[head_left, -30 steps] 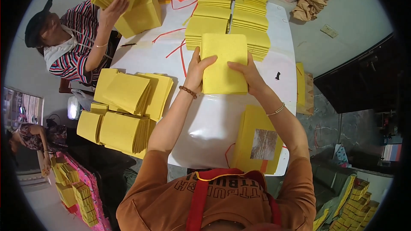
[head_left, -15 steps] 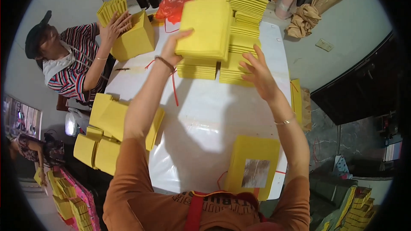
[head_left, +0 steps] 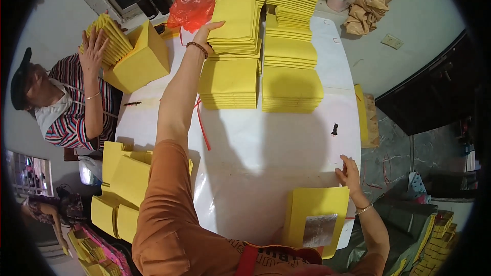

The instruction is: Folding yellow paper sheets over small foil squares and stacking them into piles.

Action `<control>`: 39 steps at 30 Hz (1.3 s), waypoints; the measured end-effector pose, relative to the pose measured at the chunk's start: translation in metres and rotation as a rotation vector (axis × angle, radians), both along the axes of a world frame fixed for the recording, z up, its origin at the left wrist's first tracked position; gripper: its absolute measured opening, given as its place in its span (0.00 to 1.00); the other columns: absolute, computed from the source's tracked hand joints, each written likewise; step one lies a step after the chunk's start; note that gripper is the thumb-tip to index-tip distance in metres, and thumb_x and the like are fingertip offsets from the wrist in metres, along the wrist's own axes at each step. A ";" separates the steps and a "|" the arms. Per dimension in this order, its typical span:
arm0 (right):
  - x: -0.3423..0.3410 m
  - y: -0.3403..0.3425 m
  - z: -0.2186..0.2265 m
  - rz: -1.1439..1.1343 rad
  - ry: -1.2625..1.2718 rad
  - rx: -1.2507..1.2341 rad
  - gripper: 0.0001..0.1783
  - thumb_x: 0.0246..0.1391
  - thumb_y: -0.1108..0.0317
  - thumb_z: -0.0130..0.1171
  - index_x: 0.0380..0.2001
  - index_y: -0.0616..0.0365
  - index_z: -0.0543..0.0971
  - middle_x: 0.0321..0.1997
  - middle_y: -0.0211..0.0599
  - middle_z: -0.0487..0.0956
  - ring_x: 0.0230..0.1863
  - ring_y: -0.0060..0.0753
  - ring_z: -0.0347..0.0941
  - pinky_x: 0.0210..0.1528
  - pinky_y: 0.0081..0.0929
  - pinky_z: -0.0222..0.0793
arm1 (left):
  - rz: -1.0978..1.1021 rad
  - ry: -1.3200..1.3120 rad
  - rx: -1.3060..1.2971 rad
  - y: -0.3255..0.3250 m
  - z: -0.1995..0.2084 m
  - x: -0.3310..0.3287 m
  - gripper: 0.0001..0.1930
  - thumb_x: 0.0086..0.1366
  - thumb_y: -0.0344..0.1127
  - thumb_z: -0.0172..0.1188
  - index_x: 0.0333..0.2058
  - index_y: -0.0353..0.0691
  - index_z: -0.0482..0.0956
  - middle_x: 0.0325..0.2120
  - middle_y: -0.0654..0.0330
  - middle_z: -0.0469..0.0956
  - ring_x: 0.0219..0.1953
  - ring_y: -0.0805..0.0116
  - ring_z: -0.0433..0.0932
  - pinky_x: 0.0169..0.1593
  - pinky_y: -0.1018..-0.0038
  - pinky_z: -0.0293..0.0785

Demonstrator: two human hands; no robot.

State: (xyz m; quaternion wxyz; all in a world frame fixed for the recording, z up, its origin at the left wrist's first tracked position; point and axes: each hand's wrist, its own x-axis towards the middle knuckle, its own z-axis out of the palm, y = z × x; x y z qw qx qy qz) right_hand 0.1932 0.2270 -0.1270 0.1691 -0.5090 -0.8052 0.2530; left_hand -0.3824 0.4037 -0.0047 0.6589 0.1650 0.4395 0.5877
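My left hand (head_left: 207, 35) is at the far end of the table, gripping the left edge of a thick bundle of folded yellow paper (head_left: 234, 18), a finger laid over its top. The bundle rests on another yellow pile and lines up roughly with its neighbours. My right hand (head_left: 350, 175) is low at the table's right edge, fingers apart and slightly bent, holding nothing. Just below it lies a flat pile of yellow sheets (head_left: 317, 202) with a silvery rectangle (head_left: 319, 231) on top.
More yellow stacks (head_left: 292, 89) stand at the back, beside a red plastic bag (head_left: 192, 5). A co-worker (head_left: 76, 102) at the left handles yellow paper over a yellow box (head_left: 140, 59). Other yellow bundles (head_left: 130, 174) sit at the near left. A red string (head_left: 203, 130) lies on the table.
The yellow bundle has gone from being held up in my left hand to resting on the back pile. My right hand has drawn back toward me, beside the silver-marked sheets.
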 end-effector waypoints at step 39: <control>-0.013 -0.006 -0.004 -0.150 -0.033 0.056 0.23 0.47 0.56 0.59 0.45 0.54 0.71 0.23 0.33 0.64 0.25 0.33 0.61 0.28 0.31 0.58 | 0.075 1.165 0.131 0.057 -0.046 -0.045 0.46 0.49 0.46 0.64 0.61 0.36 0.49 0.49 0.48 0.71 0.45 0.62 0.75 0.46 0.70 0.70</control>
